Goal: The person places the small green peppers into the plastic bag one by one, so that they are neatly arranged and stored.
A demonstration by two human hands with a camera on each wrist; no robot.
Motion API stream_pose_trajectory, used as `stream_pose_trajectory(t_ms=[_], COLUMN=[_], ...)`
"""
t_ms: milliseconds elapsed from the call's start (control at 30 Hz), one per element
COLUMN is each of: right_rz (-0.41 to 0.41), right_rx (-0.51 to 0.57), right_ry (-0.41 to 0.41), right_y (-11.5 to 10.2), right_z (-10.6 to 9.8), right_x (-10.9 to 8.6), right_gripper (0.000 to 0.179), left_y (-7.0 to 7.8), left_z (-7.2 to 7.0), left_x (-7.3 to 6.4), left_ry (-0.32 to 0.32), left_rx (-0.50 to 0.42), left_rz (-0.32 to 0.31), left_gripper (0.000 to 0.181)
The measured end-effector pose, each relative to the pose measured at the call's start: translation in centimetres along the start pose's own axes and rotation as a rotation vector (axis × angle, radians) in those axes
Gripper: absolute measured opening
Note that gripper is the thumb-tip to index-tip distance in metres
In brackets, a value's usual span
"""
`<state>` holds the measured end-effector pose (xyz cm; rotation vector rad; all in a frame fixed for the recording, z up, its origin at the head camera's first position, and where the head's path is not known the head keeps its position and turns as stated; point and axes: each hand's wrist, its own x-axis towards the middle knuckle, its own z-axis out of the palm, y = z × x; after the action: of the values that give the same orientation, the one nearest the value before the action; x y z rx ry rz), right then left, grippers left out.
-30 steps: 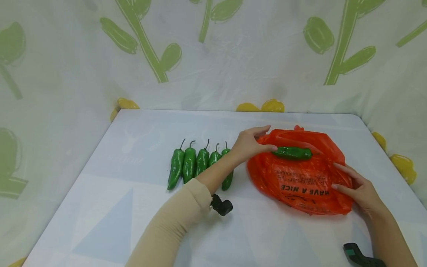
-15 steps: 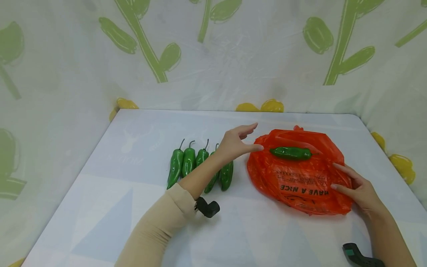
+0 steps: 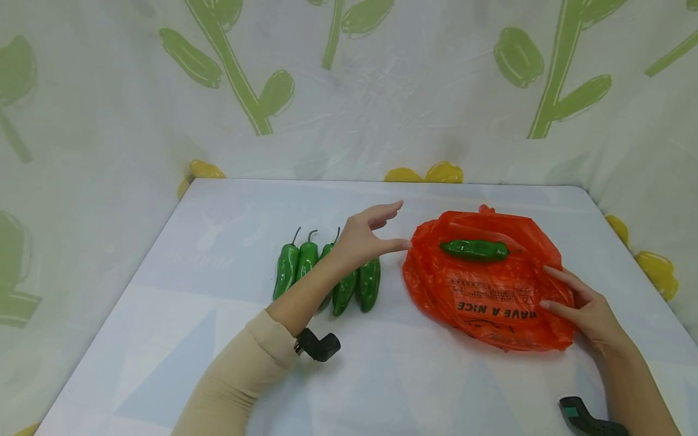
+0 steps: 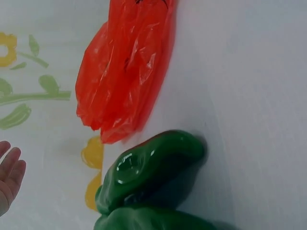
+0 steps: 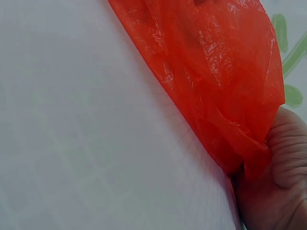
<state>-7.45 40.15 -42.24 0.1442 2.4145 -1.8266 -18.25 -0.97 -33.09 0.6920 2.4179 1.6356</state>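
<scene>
A green chili pepper (image 3: 474, 250) lies on a red plastic bag (image 3: 436, 284) at the right of the table. My left hand (image 3: 362, 239) hovers left of the bag, thumb and fingers spread apart, holding nothing. Below that arm several more green peppers (image 3: 285, 269) form a row, partly hidden by the forearm. Two of them, including a near pepper (image 4: 148, 163), show up close in the left wrist view. My right hand (image 3: 589, 312) holds the bag's right edge, thumb and fingers on the plastic; bunched plastic meets the hand (image 5: 283, 177) in the right wrist view.
The white table (image 3: 436, 387) has pale blue triangle patterns. A patterned curtain (image 3: 414, 91) with green leaves hangs behind it. Black wrist devices show at the left wrist (image 3: 319, 346) and below the right wrist (image 3: 591, 418).
My left hand has let go of the pepper on the bag and moved left, with its fingers apart, over the row of peppers. The right hand and bag have stayed put.
</scene>
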Motion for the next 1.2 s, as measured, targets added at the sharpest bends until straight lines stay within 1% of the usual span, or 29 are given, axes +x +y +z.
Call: stream_pose_trajectory(t_ms=[200,300,400,500,567,667,800,933,1033,1133,1200], right_rz=[0.019,0.019,0.024,0.037,0.035,0.029,0.025,0.016,0.002,-0.005,-0.003], right_rx=[0.018,0.015,0.022,0.001,-0.008,0.016,0.065,0.054,0.070,0.095,0.086], right_ry=[-0.002,-0.002,-0.003,0.000,0.002,-0.002,-0.008,-0.009,-0.012,-0.014,-0.012], right_y=[0.0,-0.1,-0.1,-0.2,-0.2,-0.2,-0.1,-0.1,0.0,0.0,0.0], right_z=[0.0,0.0,0.1,0.1,0.1,0.0,0.1,0.1,0.2,0.3,0.3], right_x=[0.0,0.0,0.1,0.1,0.0,0.0,-0.1,0.0,0.0,0.0,0.0], right_gripper=[0.064,0.064,0.065,0.064,0.064,0.064,0.064,0.064,0.064,0.063,0.063], left_y=[0.1,0.3,0.5,0.8,0.9,0.9,0.7,0.4,0.1,-0.2,-0.6], left_z=[-0.9,-1.2,-1.6,-2.1,-2.4,-3.0,-3.7,-4.4,-4.9,-5.3,-5.6], left_x=[-1.4,-2.3,-3.3,-4.4,-5.0,-5.8,-6.7,-7.7,-8.6,-9.5,-10.2], left_ry=[-0.002,-0.003,0.010,0.025,0.036,0.057,0.088,0.118,0.135,0.153,0.167], left_rx=[-0.024,-0.004,0.035,0.061,0.055,0.050,0.045,0.034,0.036,0.032,0.024], left_rz=[0.036,0.066,0.088,0.093,0.103,0.140,0.177,0.211,0.235,0.234,0.220], left_gripper=[0.071,0.072,0.073,0.075,0.075,0.075,0.075,0.078,0.080,0.081,0.080])
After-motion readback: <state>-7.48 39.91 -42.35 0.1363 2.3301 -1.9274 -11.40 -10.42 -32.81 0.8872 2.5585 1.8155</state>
